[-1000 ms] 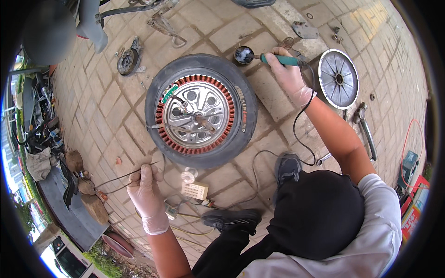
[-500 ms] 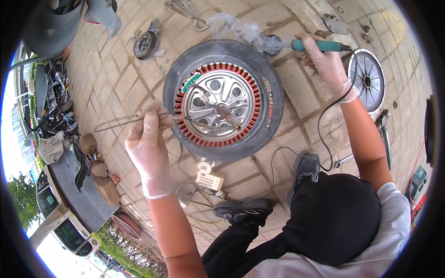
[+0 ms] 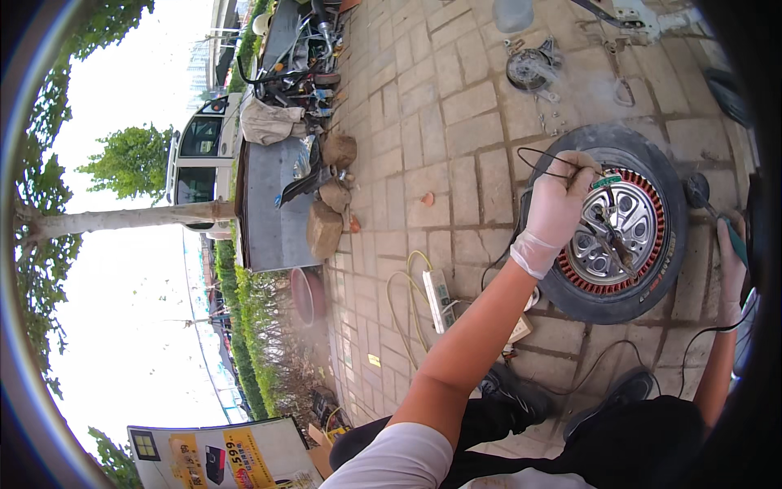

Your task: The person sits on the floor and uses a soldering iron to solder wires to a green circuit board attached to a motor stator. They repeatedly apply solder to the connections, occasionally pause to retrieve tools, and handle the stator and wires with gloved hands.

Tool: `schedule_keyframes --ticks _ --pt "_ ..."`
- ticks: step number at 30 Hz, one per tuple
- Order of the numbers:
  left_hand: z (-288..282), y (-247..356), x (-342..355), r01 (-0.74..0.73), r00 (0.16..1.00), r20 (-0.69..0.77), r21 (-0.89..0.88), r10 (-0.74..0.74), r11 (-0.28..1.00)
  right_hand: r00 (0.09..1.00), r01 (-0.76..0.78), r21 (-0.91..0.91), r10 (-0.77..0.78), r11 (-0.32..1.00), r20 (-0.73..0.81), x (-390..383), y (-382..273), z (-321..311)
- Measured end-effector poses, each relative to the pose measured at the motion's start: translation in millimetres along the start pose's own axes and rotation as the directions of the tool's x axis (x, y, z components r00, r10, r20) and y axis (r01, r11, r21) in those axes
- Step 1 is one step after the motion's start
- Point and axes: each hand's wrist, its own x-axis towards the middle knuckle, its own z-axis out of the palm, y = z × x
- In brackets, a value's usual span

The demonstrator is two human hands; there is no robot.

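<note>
A tyred hub-motor wheel point(image 3: 678, 269) lies flat on the paving, its ring of red copper windings point(image 3: 654, 204) exposed around a silver spoked centre point(image 3: 599, 253). My gloved left hand point(image 3: 562, 200) is over the upper left of the wheel, fingers pinched on a thin looped wire point(image 3: 533, 152). Just beside those fingertips is a small green circuit board point(image 3: 605, 182). At the right edge, my gloved right hand point(image 3: 731, 261) grips a soldering iron point(image 3: 735, 239) with a green handle. Its tip points at a small round dark tin point(image 3: 696, 189) beside the tyre.
A round metal part point(image 3: 529, 70) lies beyond the wheel. Nearer me are a white power strip point(image 3: 438, 300) with a yellow cable and my shoes. A black cord point(image 3: 700, 332) trails from the iron. Stones point(image 3: 326, 231) and a grey board point(image 3: 281, 204) are at left.
The view has swung left, so the wheel now appears at the right. My left hand and its wire have come closer to the circuit board. The smoke by the tin has thinned.
</note>
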Motion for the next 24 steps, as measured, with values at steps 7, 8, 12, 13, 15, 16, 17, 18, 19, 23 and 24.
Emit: schedule_keyframes --ticks 7,8,12,13,15,16,17,18,19,23,24 --pt "9 -10 -6 -0.091 0.990 -0.102 0.035 0.094 0.995 0.982 -0.178 0.094 0.171 0.980 0.078 -8 -21 -13" --pt "13 -11 -7 -0.135 0.982 -0.125 0.050 0.140 0.990 0.996 -0.061 0.152 0.051 0.986 0.069 -7 -24 -13" --pt "17 -14 -11 -0.086 0.981 -0.167 0.079 0.098 0.993 0.988 -0.143 0.100 0.136 0.985 0.075 -1 -34 -9" --pt "17 -15 -11 -0.092 0.980 -0.173 0.070 0.103 0.993 0.987 -0.146 0.121 0.136 0.982 0.080 0 -37 -10" --pt "17 -16 -12 -0.116 0.984 -0.131 0.051 0.121 0.992 0.952 -0.281 0.118 0.260 0.952 0.163 0 -43 -14" --pt "17 -16 -13 -0.120 0.985 -0.123 0.043 0.124 0.992 0.966 -0.246 0.220 0.222 0.944 0.131 -2 -47 -17" --pt "17 -16 -12 -0.125 0.984 -0.117 0.071 0.132 0.990 0.966 -0.256 0.285 0.238 0.923 0.099 -6 -53 -20" --pt "18 -16 -12 -0.112 0.985 -0.119 0.090 0.122 0.990 0.968 -0.249 0.356 0.238 0.901 0.075 -11 -59 -23" --pt "18 -16 -12 -0.108 0.985 -0.121 0.108 0.121 0.988 0.978 -0.207 0.468 0.197 0.859 0.070 -15 -65 -24" --pt "18 -15 -8 -0.122 0.984 -0.103 0.202 0.145 0.972 0.961 -0.275 0.748 0.146 0.604 0.236 -32 -90 -6" --pt "18 -15 -7 -0.125 0.984 -0.099 0.200 0.147 0.972 0.956 -0.278 0.798 0.069 0.535 0.286 -32 -94 4"
